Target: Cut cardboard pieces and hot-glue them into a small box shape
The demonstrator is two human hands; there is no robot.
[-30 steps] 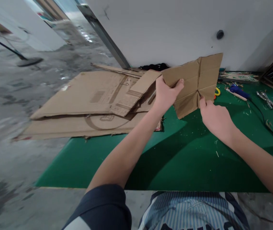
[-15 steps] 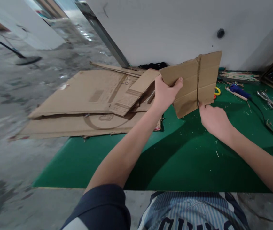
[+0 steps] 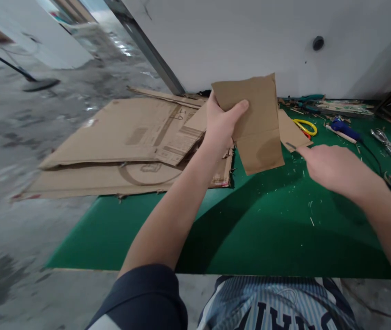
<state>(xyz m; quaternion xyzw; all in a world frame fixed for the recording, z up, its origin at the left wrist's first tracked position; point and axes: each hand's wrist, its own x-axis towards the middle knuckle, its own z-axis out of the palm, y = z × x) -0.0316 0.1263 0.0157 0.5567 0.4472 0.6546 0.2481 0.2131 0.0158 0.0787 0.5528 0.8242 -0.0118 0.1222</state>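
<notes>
Right hand (image 3: 331, 169), blade (image 3: 290, 146) off held cardboard (image 3: 259, 123)

I see a green desk (image 3: 130, 238), tan-brown cardboard (image 3: 257, 123), yellow handles (image 3: 306, 126) at right, a dark-blue tool (image 3: 344, 130), and, near me, a shirt (image 3: 285, 300) striped light and dark blue.

navy-and-white sleeve (image 3: 147, 298) — blue striped shirt (image 3: 281, 302), dark lettering

- what kinda place is this?
- some sort of workshop imo. green workbench (image 3: 250, 238) with scraps all over it, blue corded tool (image 3: 344, 129), pliers (image 3: 311, 97), plus a bare, stained concrete floor (image 3: 17, 247)
</notes>
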